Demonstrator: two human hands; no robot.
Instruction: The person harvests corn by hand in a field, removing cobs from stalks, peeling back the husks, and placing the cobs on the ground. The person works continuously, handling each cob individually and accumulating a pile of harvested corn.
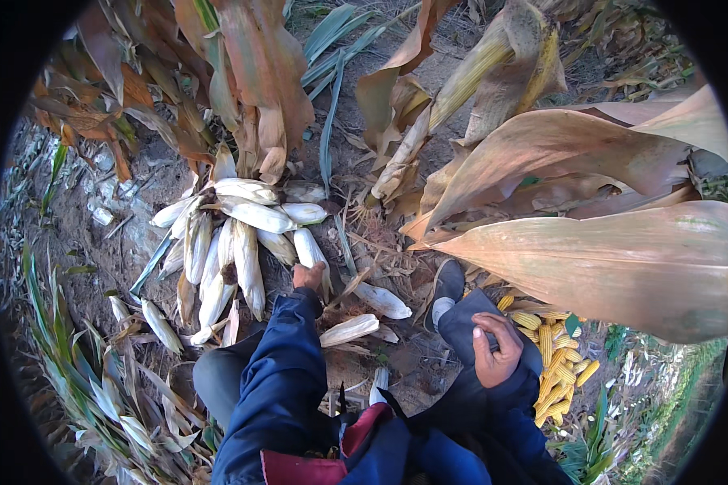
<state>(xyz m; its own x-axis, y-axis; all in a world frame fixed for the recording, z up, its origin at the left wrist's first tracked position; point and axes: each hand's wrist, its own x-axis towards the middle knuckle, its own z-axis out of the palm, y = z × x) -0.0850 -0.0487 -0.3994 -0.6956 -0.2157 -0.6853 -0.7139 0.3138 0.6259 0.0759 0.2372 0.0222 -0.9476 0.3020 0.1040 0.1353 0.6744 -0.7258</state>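
My left hand (309,276) reaches to the right edge of a heap of corn ears in pale, dry husks (249,257). Its fingers are closed around the lower end of one husked-over ear (307,247), which lies against the heap. Over my right knee is my right hand (496,351), with its fingers loosely curled, its thumb apart and nothing visible in it. Between my feet lie more ears in their husks, one pale ear (383,301) and another nearer me (350,330). Bare yellow corn cobs (561,370) are piled beyond my right leg.
A broad dry corn leaf (606,267) juts in from the right, above the yellow cobs. Standing dry stalks (255,73) rise behind the heap, and a leaning stalk (473,66) is to their right. Green and dry leaves (91,376) lie at the left. My shoe (448,285) rests on soil.
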